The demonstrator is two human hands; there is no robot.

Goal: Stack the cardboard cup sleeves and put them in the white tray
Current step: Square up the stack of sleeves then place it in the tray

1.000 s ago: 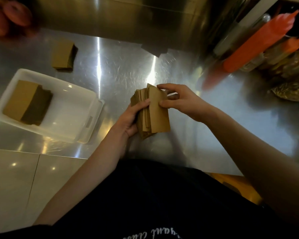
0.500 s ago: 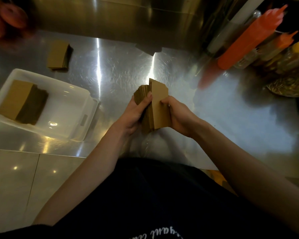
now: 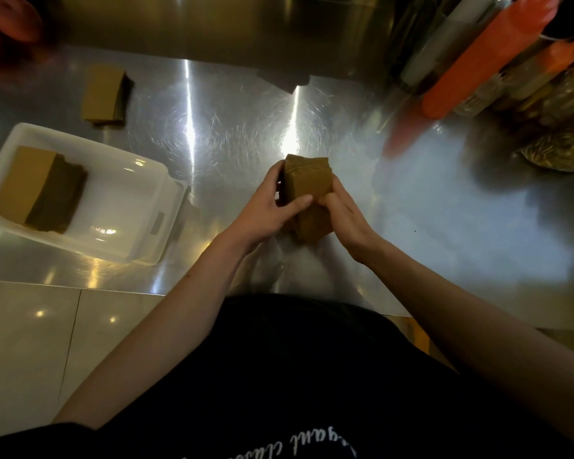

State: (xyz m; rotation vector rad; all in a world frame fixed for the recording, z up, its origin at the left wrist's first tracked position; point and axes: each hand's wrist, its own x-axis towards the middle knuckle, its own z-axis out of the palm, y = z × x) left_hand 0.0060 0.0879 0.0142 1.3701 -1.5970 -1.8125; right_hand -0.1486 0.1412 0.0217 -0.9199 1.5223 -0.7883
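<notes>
Hands meet at the middle of the steel table, both closed around one thick bundle of cardboard sleeves. The left hand wraps the bundle's left side with a finger laid across its front face; the right hand presses in from the right, its fingers touching the left hand's fingertip. The sleeves stand squared up on edge between the palms, their lower end at the table surface. Well to the left of the left hand sits the white tray, with a stack of sleeves lying flat in its far-left part. Beyond the tray, further from the hands, a small loose pile of sleeves rests on the table. Far to the right of the right hand stand orange squeeze bottles.
</notes>
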